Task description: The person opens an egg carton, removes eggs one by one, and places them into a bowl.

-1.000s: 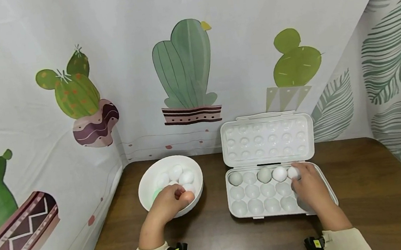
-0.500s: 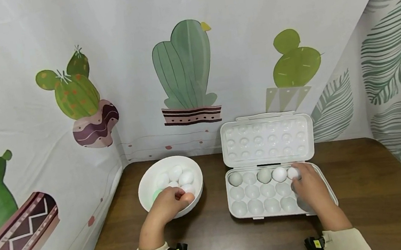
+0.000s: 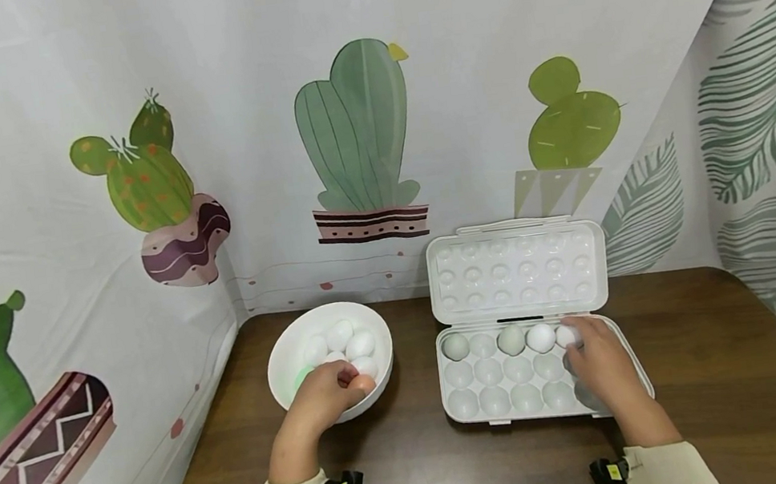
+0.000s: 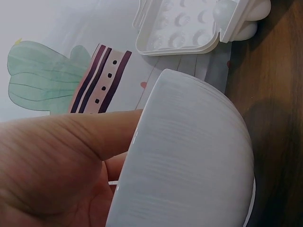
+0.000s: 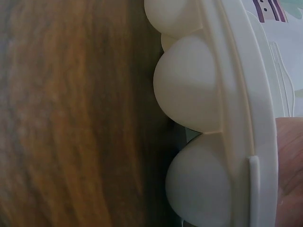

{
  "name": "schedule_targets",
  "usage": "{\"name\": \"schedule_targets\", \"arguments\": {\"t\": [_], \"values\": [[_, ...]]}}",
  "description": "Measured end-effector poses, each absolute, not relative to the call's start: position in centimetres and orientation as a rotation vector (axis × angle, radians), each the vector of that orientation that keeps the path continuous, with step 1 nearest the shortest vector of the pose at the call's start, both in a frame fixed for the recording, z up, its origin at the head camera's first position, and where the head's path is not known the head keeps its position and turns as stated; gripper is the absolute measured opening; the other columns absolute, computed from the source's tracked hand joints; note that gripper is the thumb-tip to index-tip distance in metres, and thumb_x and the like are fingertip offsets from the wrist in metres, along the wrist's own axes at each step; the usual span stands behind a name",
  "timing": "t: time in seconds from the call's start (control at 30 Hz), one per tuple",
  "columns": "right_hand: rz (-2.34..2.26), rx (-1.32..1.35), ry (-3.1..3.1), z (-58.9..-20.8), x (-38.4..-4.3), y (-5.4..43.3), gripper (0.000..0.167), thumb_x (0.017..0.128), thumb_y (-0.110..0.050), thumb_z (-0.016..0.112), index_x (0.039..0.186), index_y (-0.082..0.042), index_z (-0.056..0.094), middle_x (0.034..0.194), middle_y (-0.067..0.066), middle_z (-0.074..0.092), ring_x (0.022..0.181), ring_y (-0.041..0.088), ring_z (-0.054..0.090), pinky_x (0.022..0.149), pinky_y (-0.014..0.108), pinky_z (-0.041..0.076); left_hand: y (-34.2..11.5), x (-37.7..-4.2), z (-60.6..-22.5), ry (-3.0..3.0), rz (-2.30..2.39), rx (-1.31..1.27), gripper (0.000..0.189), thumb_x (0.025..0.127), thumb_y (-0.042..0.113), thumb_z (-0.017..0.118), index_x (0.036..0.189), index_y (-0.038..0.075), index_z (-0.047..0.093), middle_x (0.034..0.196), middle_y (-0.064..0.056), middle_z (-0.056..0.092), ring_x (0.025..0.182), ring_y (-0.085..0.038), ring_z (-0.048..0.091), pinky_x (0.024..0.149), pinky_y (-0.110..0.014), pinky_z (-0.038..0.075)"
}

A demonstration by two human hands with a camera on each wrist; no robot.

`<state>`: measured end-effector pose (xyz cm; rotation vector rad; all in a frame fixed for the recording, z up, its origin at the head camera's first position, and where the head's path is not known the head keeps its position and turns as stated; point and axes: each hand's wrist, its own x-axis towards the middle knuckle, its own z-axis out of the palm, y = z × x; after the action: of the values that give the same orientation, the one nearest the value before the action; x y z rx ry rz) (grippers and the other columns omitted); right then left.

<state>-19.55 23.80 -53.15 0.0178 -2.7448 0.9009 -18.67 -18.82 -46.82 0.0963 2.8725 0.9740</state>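
In the head view, my left hand (image 3: pixel 322 391) reaches into a white bowl (image 3: pixel 283 364) and pinches an orange-brown egg (image 3: pixel 363 385) near its front right rim. White eggs (image 3: pixel 339 335) and a pale green one (image 3: pixel 302 374) lie around it. The left wrist view has the bowl's outer wall (image 4: pixel 189 156) hiding the fingertips. My right hand (image 3: pixel 600 361) is over the right end of an open white egg carton (image 3: pixel 453 420), its thumb and fingers on a white egg (image 3: pixel 567 335) in the back row. The carton's side (image 5: pixel 260 109) covers those fingers in the right wrist view.
Left of that egg, the carton's back row holds another white egg (image 3: pixel 541 338) and two greyish eggs (image 3: pixel 511 340). Its lid (image 3: pixel 518 270) stands raised against the cactus-print cloth (image 3: pixel 236 131). Bowl and carton sit apart on a brown wooden table (image 3: pixel 430 463).
My left hand has lowered the orange-brown egg slightly in the bowl, so more of the white egg behind it shows. The right hand stays almost still at its egg.
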Motion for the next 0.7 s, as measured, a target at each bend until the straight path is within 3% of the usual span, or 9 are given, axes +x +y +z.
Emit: {"name": "schedule_targets", "arguments": {"t": [0.7], "values": [[0.873,-0.051,-2.776,-53.14,-19.49,23.85,0.044,0.09,-0.005,0.067,0.133,0.001,0.058,0.135,0.034,0.049,0.121,0.055,0.054,0.101,0.064,0.044,-18.85,-18.89,-46.74,2.899,1.028,0.048,0.026,0.079,0.024,0.08,0.097,0.007,0.071,0.087,-0.001,0.07,0.083,-0.015,0.062,0.078,-0.033,0.052]]}}
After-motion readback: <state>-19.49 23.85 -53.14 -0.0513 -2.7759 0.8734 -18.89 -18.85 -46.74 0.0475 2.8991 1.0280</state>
